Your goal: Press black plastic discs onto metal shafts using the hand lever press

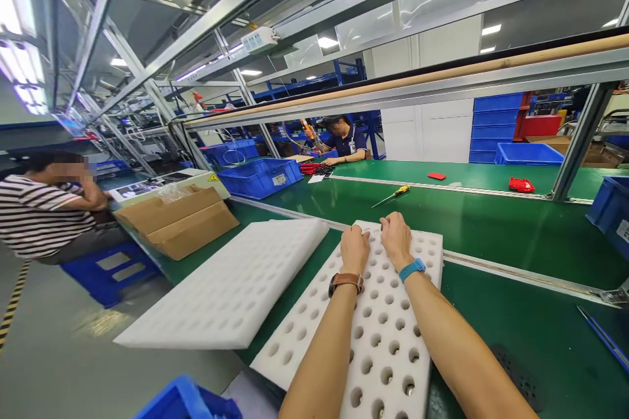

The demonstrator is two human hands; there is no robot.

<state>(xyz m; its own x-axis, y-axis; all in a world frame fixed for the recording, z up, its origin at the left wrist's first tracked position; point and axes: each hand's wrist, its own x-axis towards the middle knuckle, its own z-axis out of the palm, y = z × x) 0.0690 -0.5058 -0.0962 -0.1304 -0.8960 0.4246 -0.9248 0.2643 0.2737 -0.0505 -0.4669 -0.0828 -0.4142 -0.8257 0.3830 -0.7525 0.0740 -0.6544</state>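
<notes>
A white foam tray (367, 330) full of round holes lies before me on the green bench. Small metallic parts sit down in several of the nearer holes. At the tray's far end, my left hand (354, 250) has its fingers curled in, with the wrist wearing a brown-strapped watch. Close to its right, my right hand (396, 236) is also closed, fingertips pointing down at the foam; a blue band circles that wrist. What the fingers of either hand hold, if anything, is hidden. A second white foam tray (221, 281) lies to the left, partly past the bench edge.
A yellow-handled screwdriver (393, 195) lies beyond the tray. Further left stand an open cardboard box (181, 222) and a blue bin (260, 178). Red pieces (521, 184) rest on the far bench. A metal rail crosses overhead. One person sits at left, another works across the bench.
</notes>
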